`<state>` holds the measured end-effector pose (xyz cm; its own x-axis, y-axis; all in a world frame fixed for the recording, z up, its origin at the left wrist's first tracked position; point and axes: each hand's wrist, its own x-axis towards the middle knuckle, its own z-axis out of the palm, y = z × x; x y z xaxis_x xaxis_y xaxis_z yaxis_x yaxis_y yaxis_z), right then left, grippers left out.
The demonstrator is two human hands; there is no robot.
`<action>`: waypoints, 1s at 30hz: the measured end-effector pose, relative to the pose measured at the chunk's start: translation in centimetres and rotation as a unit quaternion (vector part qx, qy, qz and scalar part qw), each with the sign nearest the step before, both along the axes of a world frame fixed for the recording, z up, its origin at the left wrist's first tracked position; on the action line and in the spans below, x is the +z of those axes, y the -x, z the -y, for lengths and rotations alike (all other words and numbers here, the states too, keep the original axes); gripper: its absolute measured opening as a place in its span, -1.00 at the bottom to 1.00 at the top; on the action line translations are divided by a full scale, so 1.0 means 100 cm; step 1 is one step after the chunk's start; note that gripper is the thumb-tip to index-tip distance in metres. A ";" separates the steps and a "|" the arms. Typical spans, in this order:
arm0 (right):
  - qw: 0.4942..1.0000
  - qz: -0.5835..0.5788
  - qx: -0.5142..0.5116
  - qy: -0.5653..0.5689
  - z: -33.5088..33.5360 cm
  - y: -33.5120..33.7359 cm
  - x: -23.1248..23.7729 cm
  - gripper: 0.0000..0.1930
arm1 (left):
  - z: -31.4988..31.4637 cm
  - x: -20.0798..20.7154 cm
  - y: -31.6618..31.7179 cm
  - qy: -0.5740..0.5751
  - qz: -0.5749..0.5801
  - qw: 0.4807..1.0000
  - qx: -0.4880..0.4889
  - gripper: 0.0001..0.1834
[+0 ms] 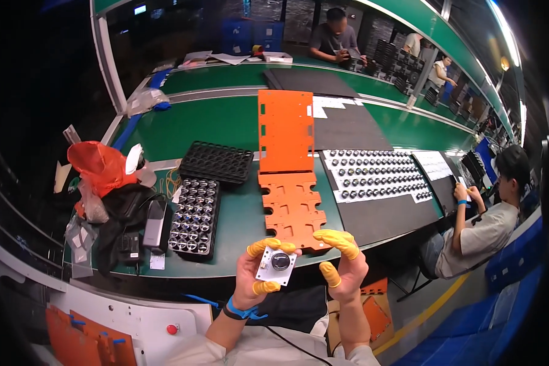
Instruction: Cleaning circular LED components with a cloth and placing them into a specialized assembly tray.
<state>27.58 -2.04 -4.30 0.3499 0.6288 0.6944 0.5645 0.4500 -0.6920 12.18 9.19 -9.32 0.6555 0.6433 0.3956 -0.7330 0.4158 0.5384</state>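
My left hand (247, 283), in yellow finger cots, pinches a white square circuit board (279, 276) by its edges. A round black lens (280, 261) sits on the board's face, turned up toward me. To its right my right hand (348, 268), also with yellow finger cots, is held open with thumb and fingers apart and nothing between them. Just beyond both hands lies an orange fixture plate (293, 207) with cut-out recesses. Its flat orange panel (285, 131) extends away behind it. A blue wrist strap (243, 311) circles my left wrist.
Left of the fixture stand a black tray of shiny round lenses (193, 213) and stacked black trays (216, 161). Rows of lens parts (375, 175) cover a sheet at right. An orange bag (100, 165) and a power bank (155, 224) lie left. A co-worker (479, 219) sits right.
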 end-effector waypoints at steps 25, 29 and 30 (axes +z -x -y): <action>0.972 -0.048 0.166 0.157 -0.140 0.056 -0.039 -0.56 | -0.030 -0.014 0.075 0.012 -0.022 0.968 0.250 -0.15; 0.963 0.124 0.174 0.166 -0.191 0.091 -0.005 -0.40 | -0.032 -0.015 0.095 0.050 -0.035 0.939 0.340 -0.13; 0.959 0.146 0.183 0.161 -0.203 0.104 0.002 -0.39 | -0.033 -0.013 0.100 0.063 -0.030 0.931 0.358 -0.12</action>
<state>17.15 18.30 -4.12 -0.1150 0.8703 0.4788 0.6002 0.4450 -0.6647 2.16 12.54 -10.65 0.0597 0.9627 0.2638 -0.8163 -0.1050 0.5680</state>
